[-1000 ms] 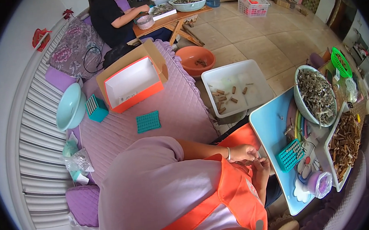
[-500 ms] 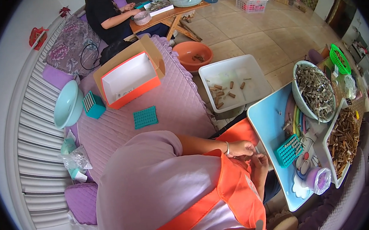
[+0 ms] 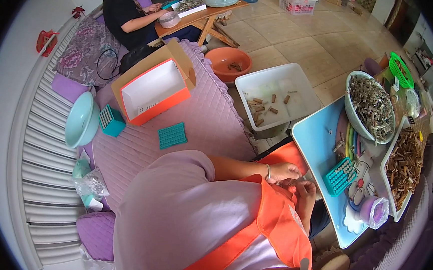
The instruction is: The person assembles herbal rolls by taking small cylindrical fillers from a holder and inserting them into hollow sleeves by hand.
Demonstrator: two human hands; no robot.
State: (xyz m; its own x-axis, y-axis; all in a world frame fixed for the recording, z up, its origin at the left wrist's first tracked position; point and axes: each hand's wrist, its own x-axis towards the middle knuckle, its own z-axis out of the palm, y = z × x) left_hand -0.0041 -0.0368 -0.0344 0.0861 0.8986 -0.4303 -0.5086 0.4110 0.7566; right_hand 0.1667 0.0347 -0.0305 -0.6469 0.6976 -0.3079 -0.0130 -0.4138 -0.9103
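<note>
left hand (image 3: 283,172) curled in over the lap, fingers bunched toward the right hand (image 3: 306,191), tips meeting just above it. pinching something tiny between them, too small and hidden to name; cannot tell what the grip closes on. right hand half tucked under the left, fingers bent inward, clenched loosely, contents not visible either. thin bracelet (image 3: 269,171) on the left wrist.

just to the right of both hands, a small teal grid tray (image 3: 341,176), lying tilted on the light blue board (image 3: 316,138). further right of the hands, a grey bowl (image 3: 370,108) heaped with pale dried bits, and beside it a white tray (image 3: 406,172) full of brown chopped sticks. below and right of the hands, a small purple-tinted plastic bag (image 3: 374,211) on the board's near end.

up and ahead of the hands, a white tub (image 3: 279,98) on the floor with a few brown pieces scattered inside. beyond that, an orange basin (image 3: 229,63). off to the left of the hands, on the purple quilted cover (image 3: 205,120), a second teal grid tray (image 3: 172,135) lying flat, an orange-sided open box (image 3: 155,91), and a teal grid block (image 3: 111,120) just beside a pale green bowl (image 3: 81,120).

far ahead, another person (image 3: 128,18) seated at a low wooden table (image 3: 203,16), hands on a small container.
</note>
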